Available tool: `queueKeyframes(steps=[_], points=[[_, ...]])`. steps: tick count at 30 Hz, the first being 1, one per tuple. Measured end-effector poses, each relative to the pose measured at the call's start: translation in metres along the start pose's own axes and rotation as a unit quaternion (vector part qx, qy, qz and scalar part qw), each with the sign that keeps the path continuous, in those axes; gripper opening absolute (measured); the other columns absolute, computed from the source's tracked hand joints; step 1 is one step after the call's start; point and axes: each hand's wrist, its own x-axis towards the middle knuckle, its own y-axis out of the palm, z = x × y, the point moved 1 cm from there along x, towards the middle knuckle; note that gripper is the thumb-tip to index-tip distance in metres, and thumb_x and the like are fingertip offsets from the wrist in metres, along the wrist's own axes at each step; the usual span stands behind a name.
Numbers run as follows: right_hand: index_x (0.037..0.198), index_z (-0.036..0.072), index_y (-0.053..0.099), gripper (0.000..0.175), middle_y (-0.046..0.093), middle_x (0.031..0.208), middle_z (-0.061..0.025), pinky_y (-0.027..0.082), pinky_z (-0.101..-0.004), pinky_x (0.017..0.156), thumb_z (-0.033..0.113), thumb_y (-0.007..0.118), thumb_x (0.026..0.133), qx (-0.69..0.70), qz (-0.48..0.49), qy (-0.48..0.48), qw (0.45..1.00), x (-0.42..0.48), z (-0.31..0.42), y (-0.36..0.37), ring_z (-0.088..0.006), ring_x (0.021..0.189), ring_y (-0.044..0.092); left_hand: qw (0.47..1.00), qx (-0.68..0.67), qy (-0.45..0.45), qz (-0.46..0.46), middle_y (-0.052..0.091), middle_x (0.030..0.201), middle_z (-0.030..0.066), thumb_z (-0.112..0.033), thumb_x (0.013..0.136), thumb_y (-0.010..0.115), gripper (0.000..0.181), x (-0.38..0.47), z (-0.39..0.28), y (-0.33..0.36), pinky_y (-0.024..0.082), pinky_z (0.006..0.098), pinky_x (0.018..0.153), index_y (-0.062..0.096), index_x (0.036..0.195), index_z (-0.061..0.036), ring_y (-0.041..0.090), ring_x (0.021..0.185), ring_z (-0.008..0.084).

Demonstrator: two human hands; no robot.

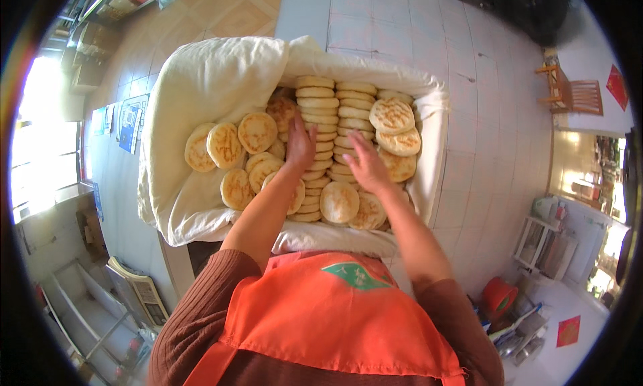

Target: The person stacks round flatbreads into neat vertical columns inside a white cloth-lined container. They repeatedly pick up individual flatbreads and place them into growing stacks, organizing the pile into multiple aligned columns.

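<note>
Several round flatbreads (317, 103) stand packed on edge in two rows inside a container lined with white cloth (176, 89). My left hand (301, 143) rests upright against the left side of the left row, palm turned inward. Over the right row is my right hand (368, 165), its fingers apart and touching or just above the breads. Browned flatbreads (223, 145) lie loose on the cloth to the left. At the right side, more flatbreads (392, 116) overlap in a pile, and a pale one (339, 202) lies flat near the front edge. Neither hand is closed around a bread.
The container stands on a light surface by a pale blue counter (120, 185) bearing printed cards (131, 122). A wooden chair (577, 90) stands at the far right on the tiled floor side. A red bucket (500, 294) and a white rack (540, 245) are at the lower right.
</note>
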Motion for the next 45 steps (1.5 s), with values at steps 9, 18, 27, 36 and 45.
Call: queueKeyframes(steps=[9, 18, 27, 36, 45], points=[[0.127, -0.003, 0.064, 0.035, 0.065, 0.128, -0.0202, 0.052, -0.0465, 0.1, 0.013, 0.069, 0.096, -0.035, -0.021, 0.085, 0.996, -0.129, -0.02, -0.084, -0.0392, 0.117, 0.063, 0.956, -0.043, 0.105, 0.272, 0.058, 0.146, 0.0219, -0.025, 0.096, 0.072, 0.057, -0.075, -0.081, -0.027, 0.042, 0.0469, 0.115, 0.055, 0.147, -0.0068, 0.053, 0.136, 0.0399], [0.143, 0.001, 0.052, 0.063, 0.05, 0.147, -0.0218, 0.043, -0.0501, 0.112, 0.021, 0.078, 0.088, -0.144, -0.154, 0.052, 0.976, -0.055, -0.038, -0.064, -0.0428, 0.136, 0.048, 0.866, 0.165, 0.277, 0.381, 0.033, 0.166, 0.0233, -0.039, 0.069, 0.093, 0.124, -0.132, -0.122, 0.019, 0.019, 0.0542, 0.129, 0.021, 0.164, -0.0033, 0.023, 0.158, 0.0395], [0.162, 0.024, 0.036, 0.122, 0.029, 0.169, -0.0119, 0.018, -0.0627, 0.124, 0.056, 0.094, 0.06, -0.396, 0.026, -0.038, 0.917, -0.012, -0.006, -0.088, -0.0374, 0.157, 0.02, 0.882, 0.082, 0.21, 0.414, 0.043, 0.156, 0.03, -0.037, 0.064, 0.095, 0.125, -0.12, -0.115, 0.04, 0.035, 0.0447, 0.123, 0.026, 0.157, 0.0075, 0.039, 0.147, 0.0431], [0.17, 0.023, 0.009, 0.119, 0.022, 0.17, -0.0216, 0.026, -0.0702, 0.12, 0.049, 0.083, 0.08, -0.381, 0.117, -0.127, 0.908, 0.004, -0.024, -0.118, -0.0454, 0.156, 0.023, 0.828, 0.232, 0.293, 0.417, 0.056, 0.134, 0.0166, -0.044, 0.063, 0.091, 0.09, -0.136, -0.143, 0.011, 0.042, 0.0445, 0.113, 0.059, 0.14, -0.0104, 0.05, 0.133, 0.0373], [0.165, 0.025, 0.027, 0.1, 0.04, 0.16, -0.0146, 0.051, -0.0462, 0.11, 0.019, 0.085, 0.083, -0.204, 0.061, -0.075, 0.974, 0.057, -0.029, -0.146, -0.0363, 0.145, 0.044, 0.925, 0.013, 0.228, 0.304, 0.058, 0.129, 0.0198, -0.037, 0.065, 0.093, 0.079, -0.088, -0.124, 0.011, 0.048, 0.0444, 0.107, 0.062, 0.128, -0.001, 0.056, 0.123, 0.0396]])
